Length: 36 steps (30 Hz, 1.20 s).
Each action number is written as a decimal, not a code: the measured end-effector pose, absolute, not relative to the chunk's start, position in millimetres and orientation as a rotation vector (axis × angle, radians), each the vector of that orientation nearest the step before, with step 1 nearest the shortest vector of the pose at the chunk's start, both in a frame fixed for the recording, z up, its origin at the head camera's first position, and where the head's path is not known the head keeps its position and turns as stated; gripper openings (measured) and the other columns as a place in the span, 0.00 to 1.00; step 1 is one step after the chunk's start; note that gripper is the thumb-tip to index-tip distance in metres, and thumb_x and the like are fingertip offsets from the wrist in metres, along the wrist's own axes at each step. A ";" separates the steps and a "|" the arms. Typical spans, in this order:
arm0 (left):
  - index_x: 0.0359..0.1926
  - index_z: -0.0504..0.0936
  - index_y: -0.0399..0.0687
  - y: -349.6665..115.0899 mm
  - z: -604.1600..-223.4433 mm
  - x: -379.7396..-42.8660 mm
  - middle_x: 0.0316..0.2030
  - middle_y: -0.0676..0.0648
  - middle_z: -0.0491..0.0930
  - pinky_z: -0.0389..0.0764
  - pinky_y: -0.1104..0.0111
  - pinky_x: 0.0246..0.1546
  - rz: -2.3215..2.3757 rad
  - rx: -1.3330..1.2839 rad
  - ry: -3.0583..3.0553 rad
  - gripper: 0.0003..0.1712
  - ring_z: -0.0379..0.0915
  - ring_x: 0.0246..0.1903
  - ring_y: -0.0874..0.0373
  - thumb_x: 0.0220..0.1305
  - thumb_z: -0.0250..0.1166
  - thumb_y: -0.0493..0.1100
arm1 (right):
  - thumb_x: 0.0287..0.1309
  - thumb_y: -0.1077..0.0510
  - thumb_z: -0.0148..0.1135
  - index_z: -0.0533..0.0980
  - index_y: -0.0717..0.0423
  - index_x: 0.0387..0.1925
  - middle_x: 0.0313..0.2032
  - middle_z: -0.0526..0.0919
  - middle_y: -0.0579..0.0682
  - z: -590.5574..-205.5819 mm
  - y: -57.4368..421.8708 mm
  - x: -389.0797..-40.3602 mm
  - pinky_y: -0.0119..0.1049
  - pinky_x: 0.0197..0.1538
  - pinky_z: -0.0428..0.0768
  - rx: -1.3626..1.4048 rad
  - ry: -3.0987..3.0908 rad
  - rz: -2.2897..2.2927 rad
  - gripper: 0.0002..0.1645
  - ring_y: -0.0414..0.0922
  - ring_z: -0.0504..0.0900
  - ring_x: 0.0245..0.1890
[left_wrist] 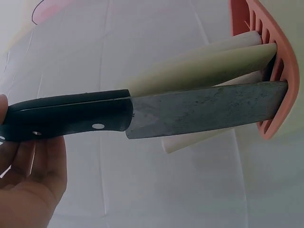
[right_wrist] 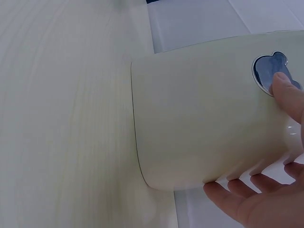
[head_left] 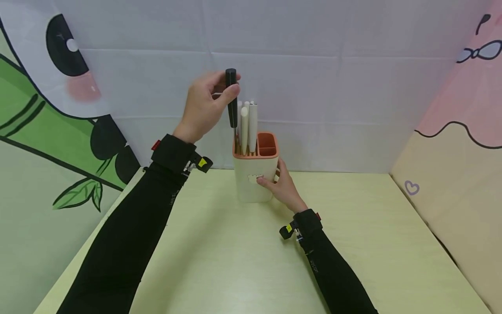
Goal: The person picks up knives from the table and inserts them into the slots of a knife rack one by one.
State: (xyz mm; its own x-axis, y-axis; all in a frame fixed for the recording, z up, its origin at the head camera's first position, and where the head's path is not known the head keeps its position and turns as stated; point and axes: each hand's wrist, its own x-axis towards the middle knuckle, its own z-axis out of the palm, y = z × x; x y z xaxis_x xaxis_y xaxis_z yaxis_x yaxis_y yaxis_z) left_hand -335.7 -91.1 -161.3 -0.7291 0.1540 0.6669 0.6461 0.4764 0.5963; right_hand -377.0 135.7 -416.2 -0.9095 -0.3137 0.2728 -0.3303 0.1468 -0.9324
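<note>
In the head view my left hand [head_left: 201,107] pinches the black handle of a kitchen knife [head_left: 232,115] between thumb and fingers, above the knife holder [head_left: 251,168]. The left wrist view shows the knife's wide blade [left_wrist: 209,111] mostly bare, its end at a slot in the orange top [left_wrist: 285,61]. My right hand [head_left: 285,187] grips the holder's right side, thumb on the front by a dark badge [right_wrist: 268,71] and fingers along the side wall. Several white-handled tools [head_left: 252,126] stand in the slots beside the knife.
The holder stands upright on a light wooden table [head_left: 235,253], close to a pale cloth backdrop [head_left: 313,96] with creases. Printed cartoon panels flank it left and right. An orange divided compartment [head_left: 267,141] is at the holder's right.
</note>
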 end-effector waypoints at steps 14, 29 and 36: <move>0.59 0.79 0.48 -98.9 -194.5 -359.7 0.46 0.51 0.79 0.78 0.70 0.50 -1.199 -0.642 -2.232 0.22 0.76 0.42 0.63 0.70 0.61 0.53 | 0.55 0.46 0.71 0.45 0.29 0.75 0.72 0.56 0.43 -414.6 135.4 -374.8 0.56 0.64 0.70 0.671 -2.372 1.918 0.56 0.52 0.61 0.70; 0.59 0.78 0.48 -104.2 -225.5 -371.5 0.43 0.49 0.78 0.77 0.65 0.50 -1.212 -0.602 -2.312 0.24 0.74 0.42 0.60 0.70 0.60 0.55 | 0.55 0.46 0.71 0.46 0.24 0.73 0.72 0.56 0.41 -413.2 134.6 -373.5 0.54 0.64 0.71 0.643 -2.388 1.910 0.55 0.51 0.61 0.69; 0.61 0.77 0.49 -106.6 -233.3 -373.1 0.44 0.49 0.79 0.76 0.63 0.50 -1.220 -0.605 -2.328 0.24 0.75 0.45 0.58 0.70 0.59 0.55 | 0.55 0.46 0.71 0.46 0.24 0.73 0.71 0.57 0.41 -412.7 134.4 -373.0 0.54 0.64 0.71 0.642 -2.391 1.914 0.55 0.51 0.61 0.70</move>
